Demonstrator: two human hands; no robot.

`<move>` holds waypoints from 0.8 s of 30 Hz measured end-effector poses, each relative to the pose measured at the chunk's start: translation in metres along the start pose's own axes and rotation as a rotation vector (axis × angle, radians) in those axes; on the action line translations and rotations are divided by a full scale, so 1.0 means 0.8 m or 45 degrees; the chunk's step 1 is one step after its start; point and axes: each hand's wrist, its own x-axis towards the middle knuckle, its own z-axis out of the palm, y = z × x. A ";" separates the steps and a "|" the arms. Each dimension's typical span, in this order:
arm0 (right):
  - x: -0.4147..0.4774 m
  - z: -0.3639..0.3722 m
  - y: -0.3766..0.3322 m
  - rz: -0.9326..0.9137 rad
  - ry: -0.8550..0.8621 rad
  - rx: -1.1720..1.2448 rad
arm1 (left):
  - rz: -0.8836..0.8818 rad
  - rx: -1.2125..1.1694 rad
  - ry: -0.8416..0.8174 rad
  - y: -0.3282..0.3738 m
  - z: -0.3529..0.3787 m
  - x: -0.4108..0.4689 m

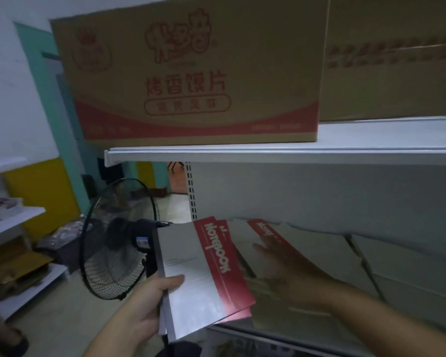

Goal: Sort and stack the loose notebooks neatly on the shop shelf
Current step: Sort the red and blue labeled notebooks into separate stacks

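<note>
Close by, the left hand (144,302) grips a small stack of notebooks (191,274) at the shelf (255,336) front. Beyond it, the right hand (281,266), blurred and with its fingers straight, reaches over a loose notebook (264,231) lying on the shelf. Gathering seems underway. Next, that one needs lifting and squaring onto the stack.

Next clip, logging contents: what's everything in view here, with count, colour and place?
printed box: one, brown with red print, on the upper shelf
second box: one, brown, to its right
upper shelf: one, white, across the middle
held notebooks: at least two, grey with red band, at the lower shelf's left end
shelf notebooks: count unclear, pale with red band, lying on the lower shelf
pale stacks: several, whitish, lower shelf at right
fan: one, black, left of the shelf
side rack: one, white, far left
left hand: grips the held notebooks
right hand: fingers straight, over the shelf notebooks
</note>
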 end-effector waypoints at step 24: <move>-0.179 -0.025 0.071 -0.312 0.628 -0.126 | -0.030 -0.055 -0.502 -0.078 0.269 -0.004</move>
